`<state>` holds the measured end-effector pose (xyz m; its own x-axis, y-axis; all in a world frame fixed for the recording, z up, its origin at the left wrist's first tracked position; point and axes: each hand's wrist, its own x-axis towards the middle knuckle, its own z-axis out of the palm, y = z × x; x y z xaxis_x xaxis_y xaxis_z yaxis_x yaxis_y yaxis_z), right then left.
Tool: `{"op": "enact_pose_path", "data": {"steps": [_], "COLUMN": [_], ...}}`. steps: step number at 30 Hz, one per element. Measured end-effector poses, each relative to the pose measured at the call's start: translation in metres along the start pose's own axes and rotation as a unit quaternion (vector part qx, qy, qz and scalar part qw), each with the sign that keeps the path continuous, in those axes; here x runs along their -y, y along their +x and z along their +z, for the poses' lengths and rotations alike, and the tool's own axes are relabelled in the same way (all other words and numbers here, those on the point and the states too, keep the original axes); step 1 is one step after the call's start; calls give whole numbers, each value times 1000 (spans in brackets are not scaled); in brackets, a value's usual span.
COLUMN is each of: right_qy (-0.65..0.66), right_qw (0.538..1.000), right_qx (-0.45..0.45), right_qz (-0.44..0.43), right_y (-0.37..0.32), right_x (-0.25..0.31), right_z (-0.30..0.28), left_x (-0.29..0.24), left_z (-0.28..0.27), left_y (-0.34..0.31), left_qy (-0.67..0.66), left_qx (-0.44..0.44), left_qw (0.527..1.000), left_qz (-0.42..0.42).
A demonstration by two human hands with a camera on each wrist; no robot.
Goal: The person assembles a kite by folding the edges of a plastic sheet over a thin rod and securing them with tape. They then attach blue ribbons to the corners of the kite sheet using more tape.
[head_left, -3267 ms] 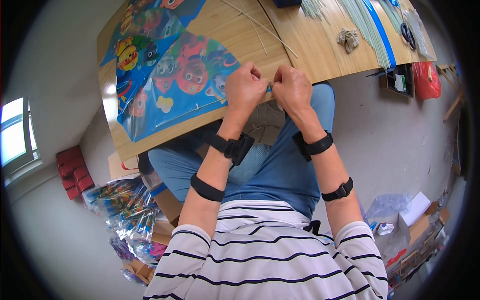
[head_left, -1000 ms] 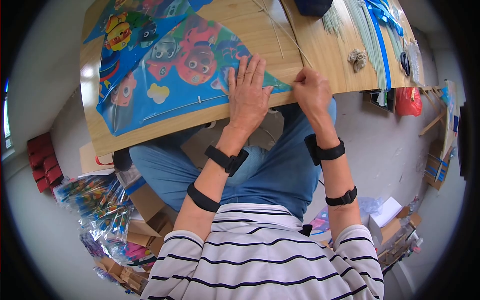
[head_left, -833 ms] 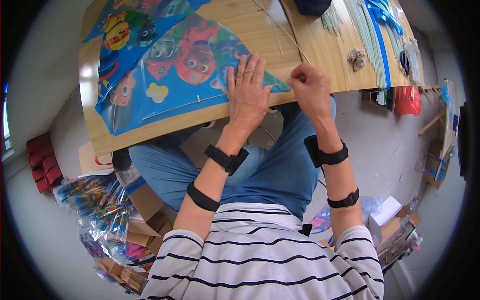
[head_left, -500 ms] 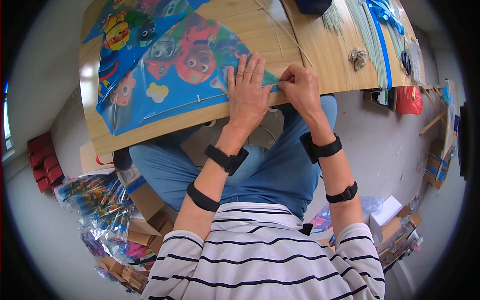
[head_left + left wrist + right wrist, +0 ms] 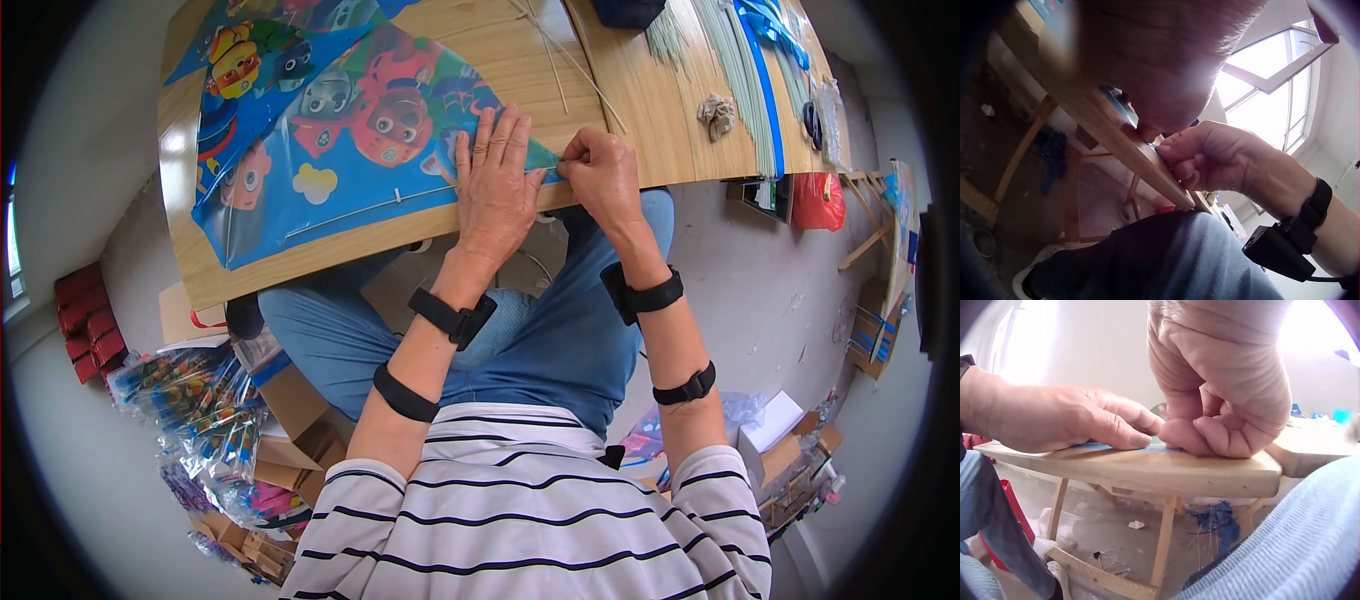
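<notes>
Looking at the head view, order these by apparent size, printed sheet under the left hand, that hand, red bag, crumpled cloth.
Largest to smallest:
1. Printed sheet
2. Left hand
3. Red bag
4. Crumpled cloth

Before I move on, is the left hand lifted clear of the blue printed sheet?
No, the head view shows the left hand resting on the blue printed sheet, its fingers straight.
</notes>
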<state>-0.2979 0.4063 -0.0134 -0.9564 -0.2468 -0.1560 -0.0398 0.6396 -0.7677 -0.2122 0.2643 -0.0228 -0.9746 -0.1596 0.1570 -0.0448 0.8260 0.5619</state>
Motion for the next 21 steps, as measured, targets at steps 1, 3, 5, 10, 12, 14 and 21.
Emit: {"op": "enact_pose_path", "data": {"steps": [1,3,5,10,12,14,21], "right_qy": [-3,-9,-36,-78,-86,-90,-118], "right_qw": [1000,1000,999,996,996,996,991], "right_qx": [-2,-5,-23,-35,-30,-26,-24], "right_qz": [-1,-2,-21,-19,-14,-6,55], "right_y": [0,0,-2,-1,-1,-1,-5], "right_x": [0,1,4,9,10,11,10], "right_z": [0,1,0,0,-2,-3,-12], "left_x": [0,1,0,0,0,0,0], "left_z": [0,0,0,0,0,0,0], "left_y": [0,0,0,0,0,0,0], "left_qy": [0,-1,-1,-4,-1,-4,-7], "left_qx": [-1,-2,-2,-3,-3,-2,-7], "left_qw": [1000,1000,1000,1000,1000,1000,1000], "left_qz": [0,2,1,0,0,-1,-1]}}
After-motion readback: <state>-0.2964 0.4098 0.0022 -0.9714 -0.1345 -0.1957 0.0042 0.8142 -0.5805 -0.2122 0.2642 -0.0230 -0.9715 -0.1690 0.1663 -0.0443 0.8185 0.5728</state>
